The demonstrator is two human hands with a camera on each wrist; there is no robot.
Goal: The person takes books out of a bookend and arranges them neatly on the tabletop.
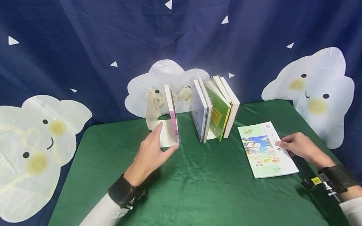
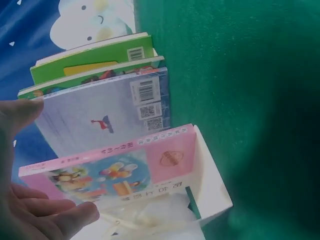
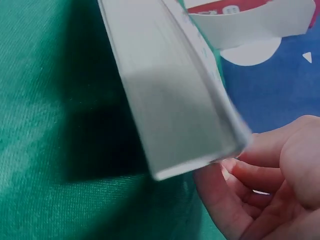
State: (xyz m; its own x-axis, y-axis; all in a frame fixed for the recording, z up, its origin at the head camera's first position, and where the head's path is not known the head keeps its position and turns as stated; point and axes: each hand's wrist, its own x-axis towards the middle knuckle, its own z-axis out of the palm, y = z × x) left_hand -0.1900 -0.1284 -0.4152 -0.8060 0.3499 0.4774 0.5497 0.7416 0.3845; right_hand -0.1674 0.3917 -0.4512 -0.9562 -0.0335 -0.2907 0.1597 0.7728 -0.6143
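Note:
My right hand (image 1: 299, 147) pinches the right edge of a white and pale-green book (image 1: 264, 153) with a picture of a blue sky on its cover. In the right wrist view, the page edges of this book (image 3: 170, 95) face the camera, and the fingers (image 3: 220, 195) are at its corner. My left hand (image 1: 150, 154) is spread at the front of a white expanding book rack (image 1: 167, 137), near a pink-spined book (image 1: 173, 123). The left wrist view shows the left thumb and fingers (image 2: 50, 215) apart, beside the pink book (image 2: 165, 155); contact is unclear.
Several books (image 1: 219, 121) stand at the rack's right side, some leaning, one with a green cover. A gap separates them from the pink book. Behind the green-covered table (image 1: 200, 194) hangs a dark blue curtain (image 1: 103, 28) with smiling clouds.

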